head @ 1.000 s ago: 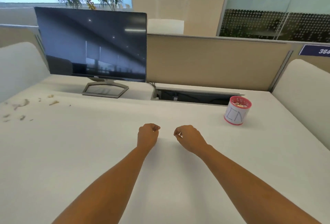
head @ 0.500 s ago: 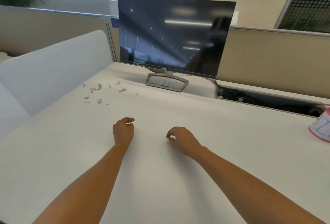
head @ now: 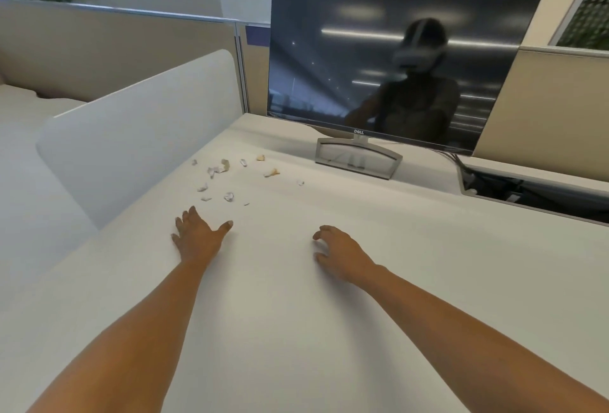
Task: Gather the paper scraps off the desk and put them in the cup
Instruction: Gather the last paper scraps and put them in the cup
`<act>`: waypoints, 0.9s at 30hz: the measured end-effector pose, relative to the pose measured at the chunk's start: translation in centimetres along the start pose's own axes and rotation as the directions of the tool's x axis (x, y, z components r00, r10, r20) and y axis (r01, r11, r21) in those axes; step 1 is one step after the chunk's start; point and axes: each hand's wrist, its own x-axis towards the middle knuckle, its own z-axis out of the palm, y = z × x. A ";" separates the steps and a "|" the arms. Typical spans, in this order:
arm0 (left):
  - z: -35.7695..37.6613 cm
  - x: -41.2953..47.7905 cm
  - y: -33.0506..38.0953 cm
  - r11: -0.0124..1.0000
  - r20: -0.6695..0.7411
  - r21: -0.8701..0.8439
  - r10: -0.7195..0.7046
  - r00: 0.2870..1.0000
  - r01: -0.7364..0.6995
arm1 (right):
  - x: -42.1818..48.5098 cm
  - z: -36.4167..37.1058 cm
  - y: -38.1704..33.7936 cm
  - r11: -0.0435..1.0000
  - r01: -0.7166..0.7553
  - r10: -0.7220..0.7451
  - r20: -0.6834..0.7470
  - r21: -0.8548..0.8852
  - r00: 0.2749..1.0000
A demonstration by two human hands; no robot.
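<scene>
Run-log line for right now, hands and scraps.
left-hand grip open, fingers spread, short of small torn white-and-tan paper scraps | right-hand grip loosely curled, empty | scraps lie on white desk | cup out of view

Over the desk (head: 296, 340) before us, our left hand (head: 197, 238) and right hand (head: 342, 252) are side by side, well apart. The paper scraps (head: 224, 178) lie scattered on the desk just beyond the left hand. A divider (head: 131, 135) stands along the desk's left edge, beside the scraps. The monitor (head: 329, 60) stands farther back, right of the scraps, and a cable slot (head: 527, 188) is sunk into the desk on its right.
</scene>
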 end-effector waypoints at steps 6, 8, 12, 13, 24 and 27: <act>1.2 3.0 1.5 1.000 0.071 0.006 0.000 0.997 0.000 | 3.6 -0.3 -0.3 0.997 -0.072 0.072 -0.005 0.023 0.997; 1.8 3.7 2.3 1.000 0.071 -0.011 -0.012 0.997 0.012 | 4.9 -0.5 -0.3 0.995 -0.092 0.092 -0.005 0.026 0.996; 2.9 4.8 3.7 0.999 0.059 -0.037 0.022 0.998 -0.020 | 7.6 -1.2 -0.2 0.992 -0.127 0.127 0.001 0.030 0.992; 3.2 5.0 3.8 0.998 0.053 -0.036 0.045 0.998 -0.043 | 8.4 -1.4 -0.2 0.990 -0.137 0.137 0.001 0.028 0.991; 4.6 4.5 3.3 0.963 0.008 -0.033 0.267 0.964 -0.266 | 16.8 -1.2 -2.8 0.984 -0.173 0.173 -0.017 0.034 0.985; 4.7 4.2 3.3 0.959 0.013 -0.055 0.279 0.960 -0.278 | 18.7 -0.8 -4.0 0.985 -0.167 0.167 -0.009 0.047 0.986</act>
